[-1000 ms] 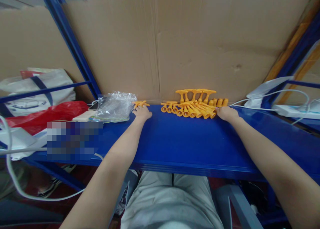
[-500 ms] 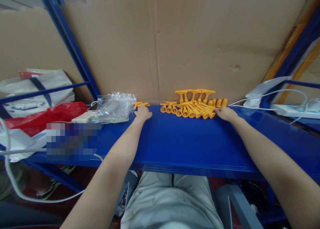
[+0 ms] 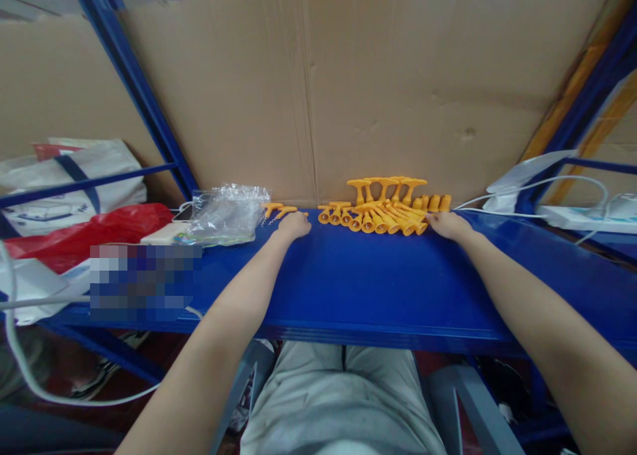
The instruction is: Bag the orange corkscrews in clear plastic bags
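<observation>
Two yellow T-handled corkscrews (image 3: 284,211) with bare metal spirals lie at the back of the blue shelf. Just right of them, my left hand (image 3: 297,224) is closed, with a bit of a yellow corkscrew handle showing past its fingers. My right hand (image 3: 450,225) is curled at the right end of a row of yellow corkscrews in sheaths (image 3: 381,226), whose round open ends face me. Its fingertips are partly hidden, and what they grip cannot be made out. Behind that row several yellow corkscrews (image 3: 385,186) stand upright, handles on top. Yellow sheaths (image 3: 444,203) stand beside them.
A clear plastic bag (image 3: 226,216) lies left of the loose corkscrews. Farther left are a red plastic bag (image 3: 114,229) and a white cloth bag (image 3: 109,176). Cardboard (image 3: 223,97) walls off the back. White cables and a power strip (image 3: 587,219) lie at the right.
My left hand has moved right, away from the loose corkscrews, with a corkscrew in its grip. Two corkscrews' metal spirals now show. My right hand has stayed nearly still.
</observation>
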`<action>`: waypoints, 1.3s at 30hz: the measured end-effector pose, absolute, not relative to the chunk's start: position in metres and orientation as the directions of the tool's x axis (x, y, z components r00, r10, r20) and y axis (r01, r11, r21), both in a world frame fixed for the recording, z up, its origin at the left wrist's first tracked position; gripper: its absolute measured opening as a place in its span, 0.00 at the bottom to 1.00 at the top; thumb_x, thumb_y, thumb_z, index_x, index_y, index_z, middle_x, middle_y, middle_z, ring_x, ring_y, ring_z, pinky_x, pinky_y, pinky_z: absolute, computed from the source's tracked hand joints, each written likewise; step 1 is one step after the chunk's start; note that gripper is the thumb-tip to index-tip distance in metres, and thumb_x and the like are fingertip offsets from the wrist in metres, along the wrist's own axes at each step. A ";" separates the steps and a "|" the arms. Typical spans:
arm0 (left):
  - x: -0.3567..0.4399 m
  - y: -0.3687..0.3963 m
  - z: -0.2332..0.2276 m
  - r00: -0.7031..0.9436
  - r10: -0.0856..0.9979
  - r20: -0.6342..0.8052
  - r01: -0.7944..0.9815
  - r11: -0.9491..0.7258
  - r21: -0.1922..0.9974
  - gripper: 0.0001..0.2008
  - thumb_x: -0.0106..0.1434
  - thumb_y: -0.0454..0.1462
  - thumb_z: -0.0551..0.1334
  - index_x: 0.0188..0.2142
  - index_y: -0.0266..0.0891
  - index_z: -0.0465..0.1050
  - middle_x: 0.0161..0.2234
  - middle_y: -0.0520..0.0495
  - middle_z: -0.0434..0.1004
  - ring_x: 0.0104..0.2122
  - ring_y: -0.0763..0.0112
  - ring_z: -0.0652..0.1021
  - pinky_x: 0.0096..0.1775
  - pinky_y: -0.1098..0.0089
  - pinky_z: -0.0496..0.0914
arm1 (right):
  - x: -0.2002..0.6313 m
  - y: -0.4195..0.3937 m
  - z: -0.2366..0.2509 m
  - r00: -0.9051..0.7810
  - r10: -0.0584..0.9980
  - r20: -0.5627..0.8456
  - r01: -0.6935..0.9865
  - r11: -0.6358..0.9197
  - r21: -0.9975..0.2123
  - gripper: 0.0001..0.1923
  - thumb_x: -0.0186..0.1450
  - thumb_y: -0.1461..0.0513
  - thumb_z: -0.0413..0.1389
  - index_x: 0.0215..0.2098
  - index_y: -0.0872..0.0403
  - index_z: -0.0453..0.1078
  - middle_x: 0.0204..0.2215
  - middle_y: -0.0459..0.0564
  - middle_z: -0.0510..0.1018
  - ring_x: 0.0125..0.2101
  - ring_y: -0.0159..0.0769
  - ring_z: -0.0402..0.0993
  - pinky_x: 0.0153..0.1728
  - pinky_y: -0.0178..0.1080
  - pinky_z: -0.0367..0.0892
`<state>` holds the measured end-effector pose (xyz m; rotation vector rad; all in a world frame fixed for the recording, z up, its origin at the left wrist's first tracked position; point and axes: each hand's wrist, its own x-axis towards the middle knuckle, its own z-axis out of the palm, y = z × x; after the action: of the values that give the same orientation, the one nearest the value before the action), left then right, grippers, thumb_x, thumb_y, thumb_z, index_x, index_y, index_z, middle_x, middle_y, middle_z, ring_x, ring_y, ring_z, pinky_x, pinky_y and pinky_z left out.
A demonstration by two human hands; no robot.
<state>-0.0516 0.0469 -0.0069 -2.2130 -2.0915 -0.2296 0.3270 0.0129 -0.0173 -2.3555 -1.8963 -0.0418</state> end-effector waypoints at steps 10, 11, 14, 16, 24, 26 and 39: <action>-0.037 0.029 -0.001 0.165 0.954 0.250 0.986 -0.163 -0.028 0.17 0.65 0.34 0.52 0.47 0.35 0.77 0.49 0.35 0.78 0.52 0.55 0.76 0.51 0.64 0.70 | 0.330 0.015 -0.019 0.223 0.969 0.108 0.973 -0.214 -0.085 0.30 0.72 0.55 0.35 0.54 0.64 0.72 0.54 0.70 0.74 0.57 0.54 0.70 0.56 0.51 0.63; -0.039 0.029 -0.001 0.152 0.952 0.267 0.988 -0.145 -0.045 0.19 0.65 0.34 0.52 0.50 0.35 0.76 0.53 0.34 0.76 0.55 0.54 0.74 0.53 0.61 0.69 | 0.330 0.015 -0.019 0.222 0.969 0.110 0.973 -0.213 -0.089 0.30 0.72 0.55 0.35 0.54 0.64 0.72 0.54 0.69 0.74 0.57 0.54 0.70 0.56 0.51 0.63; -0.045 0.032 -0.005 0.111 0.975 0.190 0.993 -0.101 -0.059 0.23 0.66 0.33 0.52 0.59 0.40 0.68 0.59 0.34 0.69 0.60 0.51 0.69 0.57 0.53 0.65 | 0.331 0.015 -0.020 0.219 0.969 0.114 0.973 -0.210 -0.092 0.31 0.73 0.55 0.34 0.55 0.63 0.72 0.54 0.68 0.74 0.58 0.54 0.69 0.56 0.51 0.63; -0.047 0.034 -0.007 0.092 0.991 0.100 0.995 -0.087 -0.050 0.26 0.65 0.32 0.52 0.62 0.44 0.64 0.60 0.34 0.68 0.60 0.50 0.69 0.57 0.50 0.64 | 0.331 0.015 -0.020 0.219 0.969 0.118 0.974 -0.209 -0.088 0.31 0.73 0.54 0.34 0.54 0.62 0.72 0.54 0.68 0.74 0.58 0.54 0.69 0.56 0.51 0.63; -0.043 0.030 -0.001 0.162 0.986 0.024 0.984 -0.160 -0.073 0.25 0.64 0.30 0.52 0.58 0.48 0.69 0.58 0.37 0.70 0.57 0.52 0.71 0.56 0.54 0.65 | 0.326 0.011 -0.017 0.236 0.968 0.088 0.969 -0.228 -0.093 0.32 0.74 0.55 0.33 0.57 0.65 0.70 0.56 0.71 0.72 0.59 0.54 0.67 0.58 0.50 0.60; -0.041 0.028 0.001 0.194 0.981 0.024 0.979 -0.192 -0.072 0.22 0.63 0.30 0.53 0.54 0.44 0.71 0.55 0.37 0.72 0.55 0.54 0.73 0.53 0.59 0.68 | 0.324 0.010 -0.016 0.245 0.966 0.084 0.966 -0.236 -0.109 0.31 0.74 0.55 0.33 0.57 0.66 0.69 0.56 0.71 0.71 0.60 0.53 0.67 0.58 0.49 0.60; -0.029 0.023 -0.002 0.269 0.963 0.031 0.962 -0.267 -0.055 0.18 0.61 0.32 0.57 0.50 0.40 0.72 0.49 0.37 0.74 0.50 0.55 0.77 0.50 0.63 0.70 | 0.358 0.041 -0.004 0.261 0.892 0.370 0.956 -0.184 -0.230 0.23 0.66 0.63 0.46 0.57 0.62 0.68 0.54 0.67 0.74 0.55 0.53 0.71 0.53 0.48 0.66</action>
<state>-0.0287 0.0226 -0.0022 -2.4516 -1.8626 0.0127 0.3582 0.0409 -0.0040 -2.1290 -1.6772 -0.2114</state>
